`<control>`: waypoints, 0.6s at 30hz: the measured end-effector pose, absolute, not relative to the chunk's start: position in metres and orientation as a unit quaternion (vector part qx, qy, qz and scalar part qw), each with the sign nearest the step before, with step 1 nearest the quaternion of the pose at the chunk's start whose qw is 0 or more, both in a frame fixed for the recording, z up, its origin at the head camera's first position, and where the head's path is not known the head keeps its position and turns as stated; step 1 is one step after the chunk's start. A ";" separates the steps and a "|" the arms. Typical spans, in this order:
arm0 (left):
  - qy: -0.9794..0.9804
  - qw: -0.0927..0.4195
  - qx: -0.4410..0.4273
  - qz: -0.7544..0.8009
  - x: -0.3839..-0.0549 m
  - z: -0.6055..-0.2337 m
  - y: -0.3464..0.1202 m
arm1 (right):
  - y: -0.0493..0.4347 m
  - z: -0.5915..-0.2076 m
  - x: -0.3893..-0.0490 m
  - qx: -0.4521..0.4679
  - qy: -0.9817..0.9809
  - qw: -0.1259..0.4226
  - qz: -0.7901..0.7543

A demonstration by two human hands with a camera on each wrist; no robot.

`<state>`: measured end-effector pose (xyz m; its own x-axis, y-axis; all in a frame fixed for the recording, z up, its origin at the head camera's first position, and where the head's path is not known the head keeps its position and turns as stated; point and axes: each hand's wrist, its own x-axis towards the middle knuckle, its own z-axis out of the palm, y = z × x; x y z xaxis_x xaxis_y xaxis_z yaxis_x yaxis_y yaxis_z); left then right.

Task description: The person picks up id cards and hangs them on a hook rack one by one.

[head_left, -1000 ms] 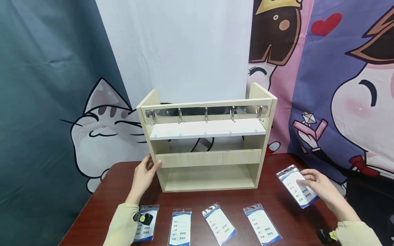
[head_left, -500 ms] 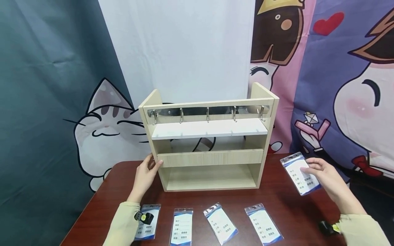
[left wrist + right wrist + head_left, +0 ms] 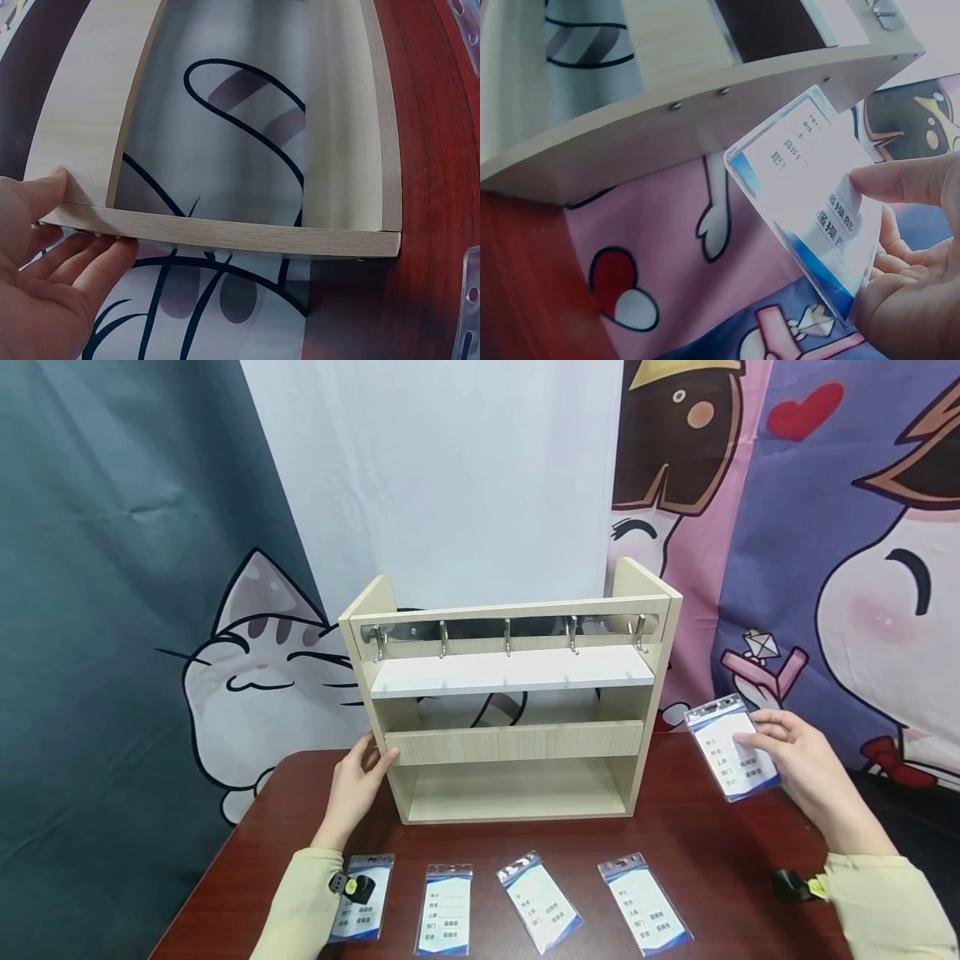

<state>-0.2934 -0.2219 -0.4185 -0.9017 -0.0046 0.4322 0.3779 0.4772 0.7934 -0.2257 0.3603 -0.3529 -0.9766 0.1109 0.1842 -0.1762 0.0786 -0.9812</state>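
A small wooden shelf with a metal hook rail stands upright on the table. At its left side panel my left hand holds on, thumb on the front crossboard and the other fingers against the outer side. My right hand pinches a badge card in a clear sleeve, thumb on its printed face. The card is raised and tilted, to the right of the shelf and apart from it. In the right wrist view the same badge card appears close up, fingers partly behind it.
Several more badge cards lie along the front of the table: one card partly under the left wrist, another card, a slanted card and a right-hand card. A printed cloth backdrop hangs behind the dark red table.
My right hand has lifted the badge card upward, from low over the table to about the height of the shelf's middle. My left hand keeps its place on the shelf's side.
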 end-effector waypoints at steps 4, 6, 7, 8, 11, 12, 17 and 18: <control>-0.837 0.193 -0.113 -0.500 -0.294 -0.419 -0.222 | 0.356 -0.343 -0.225 0.033 -0.704 0.111 0.700; -0.836 0.193 -0.112 -0.500 -0.294 -0.419 -0.222 | 0.355 -0.339 -0.225 0.038 -0.699 0.118 0.704; -0.837 0.194 -0.112 -0.500 -0.294 -0.419 -0.222 | 0.354 -0.337 -0.225 0.042 -0.697 0.123 0.705; -0.837 0.194 -0.111 -0.499 -0.294 -0.419 -0.222 | 0.353 -0.335 -0.225 0.046 -0.695 0.129 0.706; -0.838 0.194 -0.110 -0.499 -0.294 -0.419 -0.221 | 0.351 -0.329 -0.225 0.062 -0.682 0.140 0.715; -0.837 0.194 -0.110 -0.499 -0.294 -0.419 -0.221 | 0.350 -0.326 -0.225 0.066 -0.677 0.143 0.718; -0.836 0.196 -0.110 -0.501 -0.294 -0.419 -0.221 | 0.343 -0.316 -0.225 0.080 -0.667 0.161 0.723; -0.836 0.196 -0.110 -0.501 -0.294 -0.420 -0.221 | 0.341 -0.314 -0.225 0.084 -0.663 0.165 0.726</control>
<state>-0.2941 -0.2214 -0.4195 -0.8992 -0.0120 0.4374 0.3803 0.4728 0.7948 -0.2250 0.3411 -0.3137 -0.9314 0.1293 0.3404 -0.3507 -0.0674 -0.9340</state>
